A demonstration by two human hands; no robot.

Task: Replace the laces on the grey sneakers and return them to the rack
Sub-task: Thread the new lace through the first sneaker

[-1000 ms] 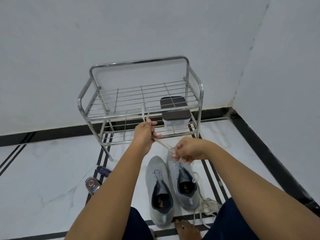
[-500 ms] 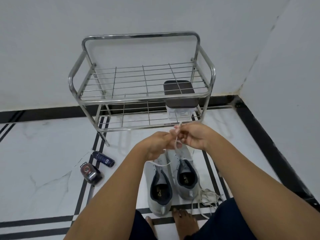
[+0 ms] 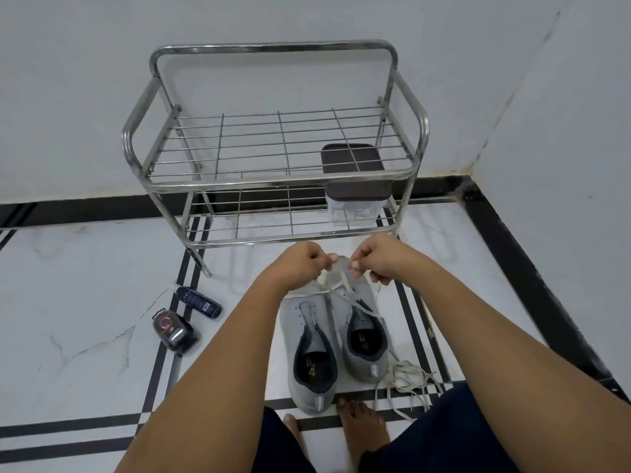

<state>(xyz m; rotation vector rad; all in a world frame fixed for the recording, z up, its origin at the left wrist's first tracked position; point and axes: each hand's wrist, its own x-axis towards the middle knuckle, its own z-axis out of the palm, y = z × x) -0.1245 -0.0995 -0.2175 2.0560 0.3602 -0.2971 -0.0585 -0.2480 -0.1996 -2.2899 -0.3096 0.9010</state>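
Note:
Two grey sneakers stand side by side on the floor, toes toward the rack: the left sneaker (image 3: 309,349) without a lace, the right sneaker (image 3: 363,332) with a pale lace (image 3: 345,295) running through its front eyelets. My left hand (image 3: 300,264) and my right hand (image 3: 379,261) hover close together above the toes, each pinching a part of that lace. A loose tangle of pale laces (image 3: 408,378) lies on the floor right of the right sneaker. The steel shoe rack (image 3: 273,179) stands against the wall just beyond my hands.
A clear box with a dark lid (image 3: 355,186) sits on the rack's lower shelf at the right. A dark bottle (image 3: 199,301) and a dark round pack (image 3: 172,328) lie on the floor to the left. My bare feet (image 3: 362,425) are behind the sneakers. Walls close the corner at right.
My left hand came down from the height of the rack's lower shelf to meet my right hand over the sneaker toes. Both hands now hold the lace close together.

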